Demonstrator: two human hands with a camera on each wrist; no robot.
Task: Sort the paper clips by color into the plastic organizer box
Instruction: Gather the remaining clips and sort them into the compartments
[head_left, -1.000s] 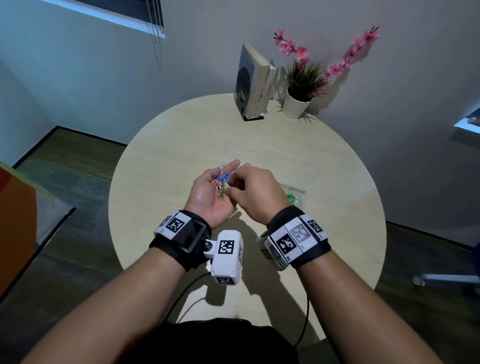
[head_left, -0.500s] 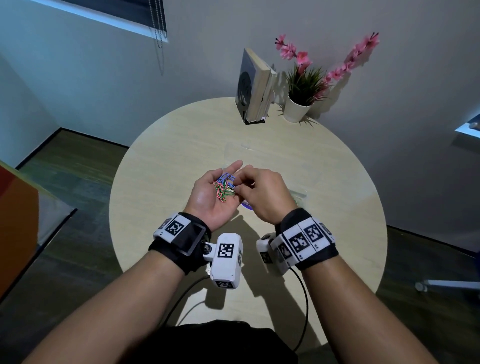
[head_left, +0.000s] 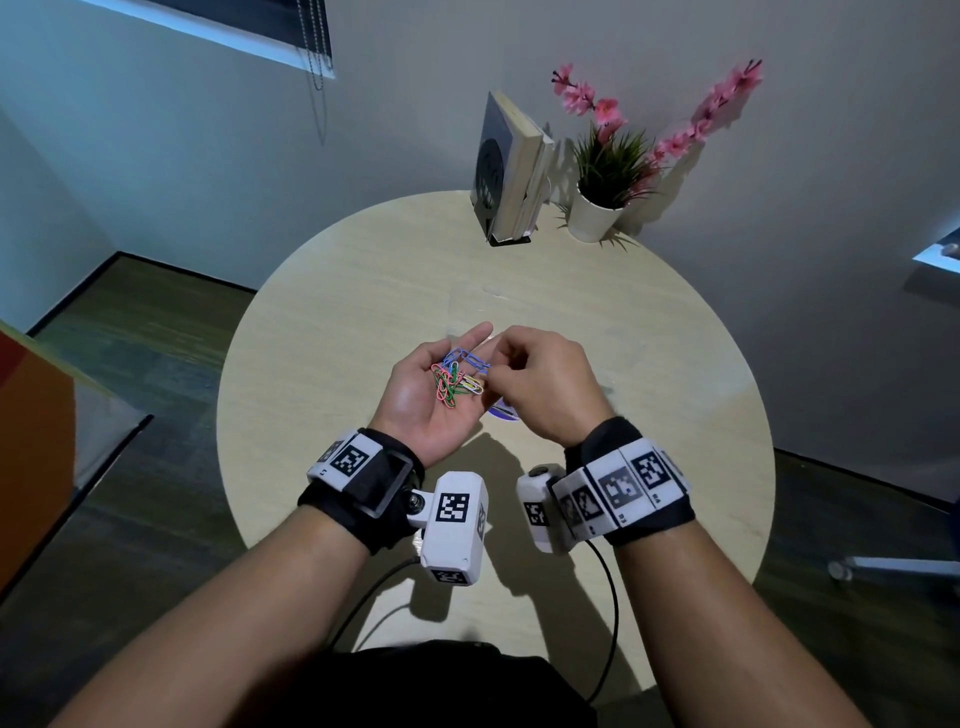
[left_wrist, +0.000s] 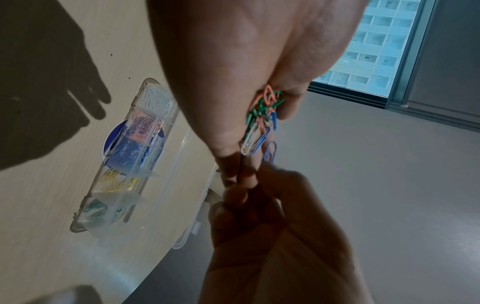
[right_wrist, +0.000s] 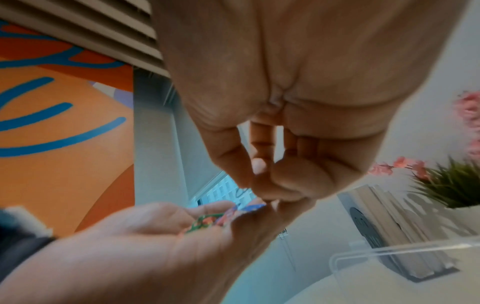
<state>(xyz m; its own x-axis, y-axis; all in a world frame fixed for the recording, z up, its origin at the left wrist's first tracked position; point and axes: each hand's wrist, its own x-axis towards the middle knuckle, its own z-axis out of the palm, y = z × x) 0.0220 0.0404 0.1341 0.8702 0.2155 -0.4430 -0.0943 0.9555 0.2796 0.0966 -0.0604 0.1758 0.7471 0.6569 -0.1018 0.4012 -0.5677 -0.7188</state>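
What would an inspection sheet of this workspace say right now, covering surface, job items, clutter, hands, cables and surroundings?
Surface: round pale wooden table, in dim light with hand shadows.
Job's things: mixed paper clips heaped in the left palm; clear organizer box on the table, lid open, compartments holding white, pink, blue, yellow and green clips.
Clutter: books in a stand and a potted plant at the far edge.
Hands: left hand palm up, cupping the clips; right hand pinching a blue clip at the pile.
Cables: black cable hanging off the near table edge, from the wrist cameras.
Surroundings: grey walls, window with blind, orange panel at left.
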